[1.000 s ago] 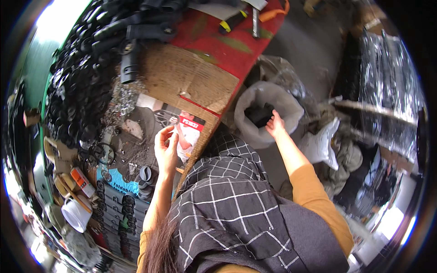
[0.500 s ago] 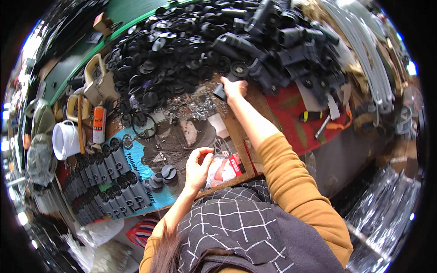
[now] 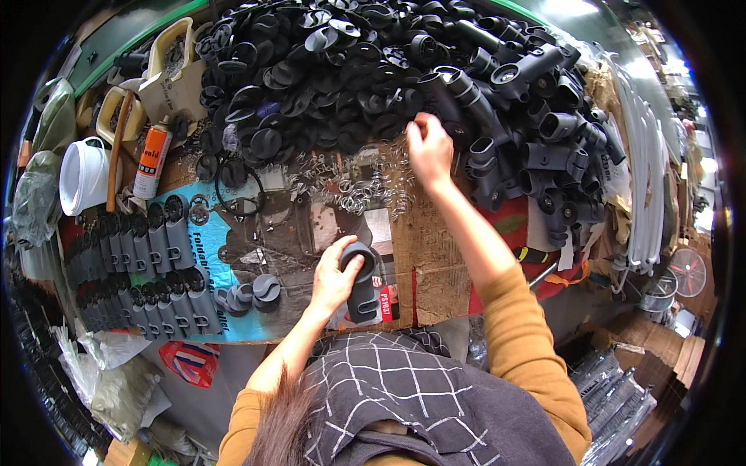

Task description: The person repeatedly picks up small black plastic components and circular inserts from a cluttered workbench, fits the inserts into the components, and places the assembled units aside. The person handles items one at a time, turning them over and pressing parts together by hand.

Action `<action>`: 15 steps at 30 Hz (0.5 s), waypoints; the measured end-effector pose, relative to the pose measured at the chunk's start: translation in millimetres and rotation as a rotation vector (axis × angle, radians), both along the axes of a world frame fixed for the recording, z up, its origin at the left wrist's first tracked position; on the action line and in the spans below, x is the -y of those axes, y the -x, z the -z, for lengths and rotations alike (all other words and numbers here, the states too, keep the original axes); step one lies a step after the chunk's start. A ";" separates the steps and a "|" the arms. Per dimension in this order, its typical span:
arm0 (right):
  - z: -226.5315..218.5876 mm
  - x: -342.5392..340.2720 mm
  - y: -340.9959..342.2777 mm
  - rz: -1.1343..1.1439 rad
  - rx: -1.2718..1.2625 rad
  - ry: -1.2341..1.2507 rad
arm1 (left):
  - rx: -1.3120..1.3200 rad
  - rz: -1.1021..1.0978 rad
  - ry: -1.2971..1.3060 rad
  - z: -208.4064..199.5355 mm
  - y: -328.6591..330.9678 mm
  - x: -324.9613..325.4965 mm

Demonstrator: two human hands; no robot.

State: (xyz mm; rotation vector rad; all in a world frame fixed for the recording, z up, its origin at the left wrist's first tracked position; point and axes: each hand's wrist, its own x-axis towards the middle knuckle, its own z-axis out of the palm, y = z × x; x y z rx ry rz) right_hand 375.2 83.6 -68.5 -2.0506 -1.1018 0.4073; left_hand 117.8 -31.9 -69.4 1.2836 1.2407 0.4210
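My left hand point(image 3: 334, 281) grips a dark grey tubular plastic housing point(image 3: 363, 299) with a round open ring at its top, held over the front of the table. Farther off and to the right, my right hand point(image 3: 432, 154) has its fingers drawn together beside the heap of round black caps point(image 3: 311, 93). Whatever its fingertips hold, if anything, is too small to make out. Shiny little metal springs point(image 3: 357, 186) are scattered just left of that hand. A few round caps with a wavy ridge point(image 3: 266, 289) lie left of my left hand.
Rows of grey housings point(image 3: 179, 241) stand on the blue sheet point(image 3: 221, 268) at left. Behind them are an orange-and-white spray can point(image 3: 153, 159) and a white bucket point(image 3: 84, 177). More dark housings point(image 3: 552, 155) pile up at right, near a yellow-and-black tool point(image 3: 531, 255).
The dark grey housing has passed from my right hand to my left hand, which was empty. My right hand now is at the edge of the black caps. The view has shifted slightly.
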 end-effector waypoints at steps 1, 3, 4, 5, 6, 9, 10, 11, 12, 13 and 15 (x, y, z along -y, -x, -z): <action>5.0 -22.5 -8.0 0.054 0.107 0.121 | -0.090 0.062 -0.141 1.0 1.4 5.4; 12.9 -52.0 -14.1 0.110 0.226 0.301 | -0.193 0.119 -0.224 1.7 2.4 13.1; 15.3 -59.5 -15.1 0.116 0.237 0.368 | -0.236 0.138 -0.224 1.4 3.0 15.4; 16.4 -61.5 -14.7 0.107 0.248 0.438 | -0.268 0.152 -0.213 1.1 3.1 16.3; 16.9 -58.6 -13.0 0.145 0.225 0.415 | -0.286 0.155 -0.255 0.8 3.2 15.6; 18.0 -34.8 -13.4 0.196 0.091 0.224 | -0.286 0.154 -0.222 -1.3 4.4 5.9; 17.4 -26.2 -15.0 0.166 0.059 0.224 | -0.234 0.095 -0.195 -2.0 3.2 0.3; 15.7 -15.5 -15.3 0.129 -0.040 0.120 | -0.189 0.060 -0.253 -3.1 1.9 -7.3; 12.1 -2.4 -14.7 0.132 -0.160 0.074 | -0.169 0.042 -0.258 -4.5 -0.6 -16.4; 7.4 9.4 -11.0 0.101 -0.300 0.014 | -0.104 -0.003 -0.279 -6.8 -4.3 -26.3; -9.1 35.1 2.6 0.045 -0.608 -0.051 | -0.001 -0.046 -0.343 -13.8 -14.1 -46.8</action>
